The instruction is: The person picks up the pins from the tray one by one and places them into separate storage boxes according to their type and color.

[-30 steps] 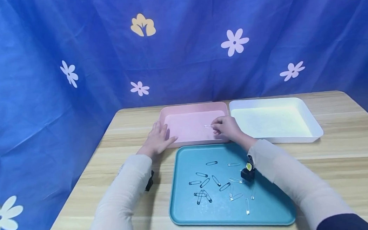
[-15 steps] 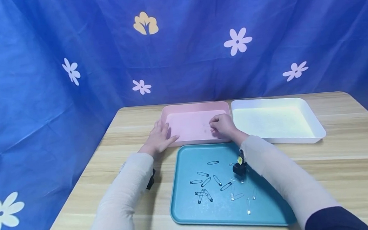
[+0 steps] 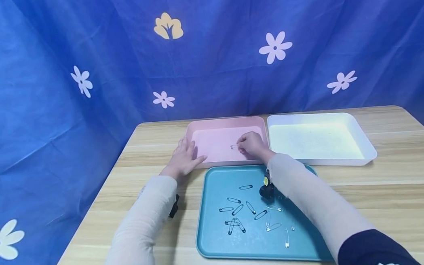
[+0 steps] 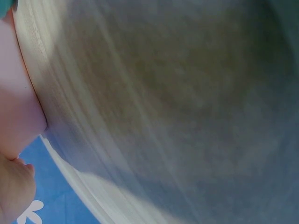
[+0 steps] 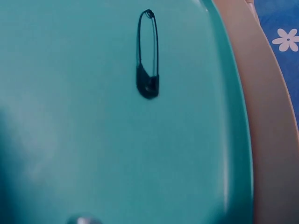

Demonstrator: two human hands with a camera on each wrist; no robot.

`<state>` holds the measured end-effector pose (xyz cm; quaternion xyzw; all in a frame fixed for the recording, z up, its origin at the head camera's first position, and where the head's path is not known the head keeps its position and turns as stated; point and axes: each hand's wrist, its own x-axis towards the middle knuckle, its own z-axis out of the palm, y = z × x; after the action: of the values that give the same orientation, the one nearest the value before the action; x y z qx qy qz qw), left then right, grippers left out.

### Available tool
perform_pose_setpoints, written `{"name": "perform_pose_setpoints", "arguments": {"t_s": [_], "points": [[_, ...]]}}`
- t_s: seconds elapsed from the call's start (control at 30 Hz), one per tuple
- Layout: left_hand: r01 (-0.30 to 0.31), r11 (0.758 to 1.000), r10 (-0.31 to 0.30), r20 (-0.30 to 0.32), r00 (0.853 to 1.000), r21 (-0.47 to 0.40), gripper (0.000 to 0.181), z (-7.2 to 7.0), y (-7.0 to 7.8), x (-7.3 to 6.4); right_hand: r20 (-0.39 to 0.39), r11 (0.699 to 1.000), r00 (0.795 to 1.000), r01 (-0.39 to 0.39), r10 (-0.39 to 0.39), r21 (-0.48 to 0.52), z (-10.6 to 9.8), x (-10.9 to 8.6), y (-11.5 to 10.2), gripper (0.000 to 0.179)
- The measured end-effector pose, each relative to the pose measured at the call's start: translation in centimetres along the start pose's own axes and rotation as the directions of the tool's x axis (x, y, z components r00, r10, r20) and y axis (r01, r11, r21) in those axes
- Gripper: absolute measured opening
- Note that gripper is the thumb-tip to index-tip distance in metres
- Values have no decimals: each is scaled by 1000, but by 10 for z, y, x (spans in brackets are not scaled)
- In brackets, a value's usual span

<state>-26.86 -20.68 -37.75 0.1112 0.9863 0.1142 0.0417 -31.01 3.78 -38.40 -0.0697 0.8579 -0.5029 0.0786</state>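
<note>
In the head view, my right hand (image 3: 252, 144) is over the right part of the pink tray (image 3: 212, 138). Its thumb and forefinger pinch a silver safety pin (image 3: 233, 147), whose free end points left. Whether the pin touches the tray floor, I cannot tell. My left hand (image 3: 182, 159) rests at the pink tray's left edge with fingers spread and nothing held; part of that hand (image 4: 16, 191) shows in the left wrist view. Black safety pins (image 3: 246, 187) and silver safety pins (image 3: 287, 238) lie scattered on the teal tray (image 3: 213, 246), some hidden by my right forearm.
A white tray (image 3: 314, 140) stands right of the pink one on the wooden table (image 3: 395, 202). Behind the table hangs a blue flowered cloth (image 3: 207, 60). One black safety pin (image 5: 148, 86) shows close up on the teal tray in the right wrist view.
My right hand has moved a little left over the pink tray with the silver safety pin. The left hand keeps its place at the tray's edge.
</note>
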Motion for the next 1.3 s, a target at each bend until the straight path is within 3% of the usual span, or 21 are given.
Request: {"name": "perform_pose_setpoints", "arguments": {"t_s": [0.5, 0.93, 1.3], "points": [[-9, 1000, 9, 9, 1000, 11, 84, -1, 5, 2, -52, 987, 998, 25, -33, -160, 3, 4, -4, 5], [-6, 1000, 6, 3, 1000, 7, 83, -3, 6, 0, -18, 971, 999, 41, -47, -234, 2, 3, -7, 8], [7, 1000, -7, 6, 1000, -23, 84, 0, 1, -2, 50, 992, 999, -5, 11, -123, 0, -4, -9, 12]]}}
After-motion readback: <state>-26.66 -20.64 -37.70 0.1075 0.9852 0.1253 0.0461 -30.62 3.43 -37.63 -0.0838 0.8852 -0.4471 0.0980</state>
